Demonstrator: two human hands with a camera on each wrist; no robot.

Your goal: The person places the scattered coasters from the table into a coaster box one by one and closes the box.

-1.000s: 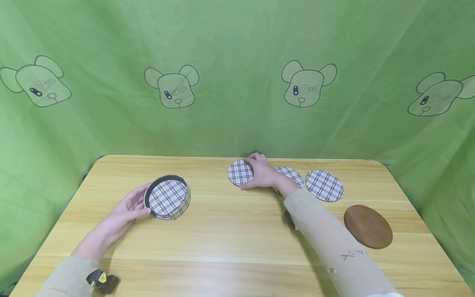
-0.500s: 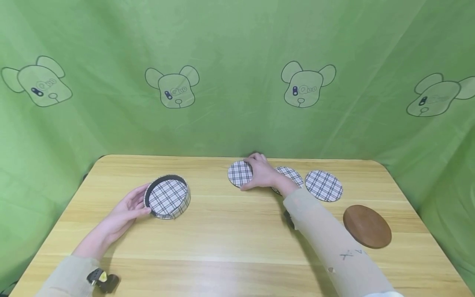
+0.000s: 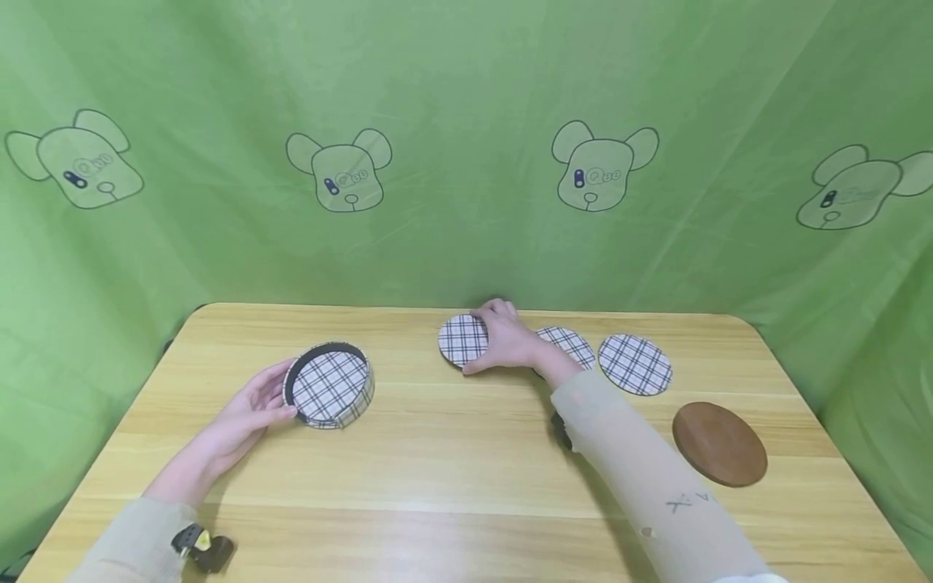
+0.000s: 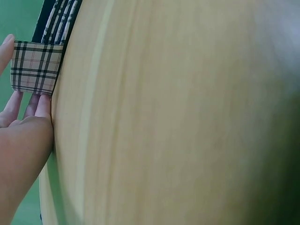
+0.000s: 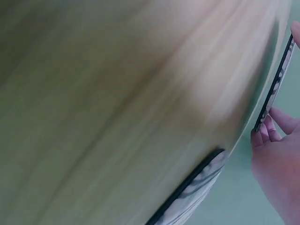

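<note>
At the left of the table in the head view stands a round plaid coaster holder (image 3: pixel 358 402) with a dark inner wall; a plaid coaster (image 3: pixel 330 384) lies inside it. My left hand (image 3: pixel 240 417) grips the holder's left side, thumb on the near side and fingers round the back. In the left wrist view, layered plaid edges (image 4: pixel 58 23) show through the holder's opening. Near the far edge my right hand (image 3: pixel 506 336) pinches another plaid coaster (image 3: pixel 461 338) by its rim. The right wrist view has that coaster (image 5: pixel 276 84) edge-on between thumb and fingers, apart from the tabletop.
Right of my right hand, one plaid coaster (image 3: pixel 567 346) is partly hidden by the wrist, and a second plaid coaster (image 3: pixel 636 364) lies flat beside it. A brown round disc (image 3: pixel 720 444) rests nearer, at the right. Behind the wooden table (image 3: pixel 408 478) hangs a green curtain (image 3: pixel 466 243).
My right hand has shifted slightly left with the coaster it pinches. The left hand and the holder stay in place.
</note>
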